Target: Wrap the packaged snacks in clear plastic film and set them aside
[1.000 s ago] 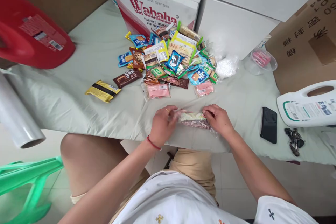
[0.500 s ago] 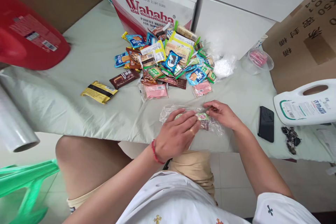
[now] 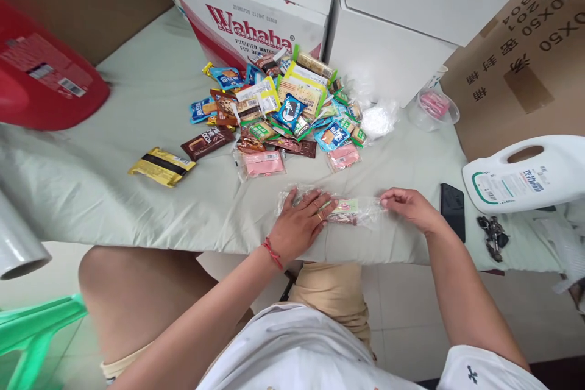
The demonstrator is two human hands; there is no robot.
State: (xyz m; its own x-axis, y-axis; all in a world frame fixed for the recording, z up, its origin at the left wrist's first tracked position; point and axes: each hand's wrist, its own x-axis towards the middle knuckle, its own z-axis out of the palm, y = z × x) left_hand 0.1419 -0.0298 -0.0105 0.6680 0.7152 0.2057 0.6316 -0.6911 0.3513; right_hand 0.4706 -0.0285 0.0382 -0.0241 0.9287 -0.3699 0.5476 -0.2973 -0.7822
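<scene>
A clear plastic bag lies flat near the front edge of the table, with a green-and-brown snack packet inside it. My left hand rests flat over the bag's left part, fingers outstretched, hiding some of what is inside. At the bag's right end my right hand pinches the clear plastic between thumb and fingertips. Behind the hands sits a pile of wrapped snacks, with pink packets at its front. A yellow packet and a brown packet lie to its left.
White cartons and a Wahaha box stand behind the pile. On the right are a plastic tub, a white detergent bottle, a phone and keys. A red container and a plastic roll are left.
My right hand has moved right, drawing the bag's end out straighter. The left hand has flattened on the bag, and more of the packet shows. The whole view has shifted slightly.
</scene>
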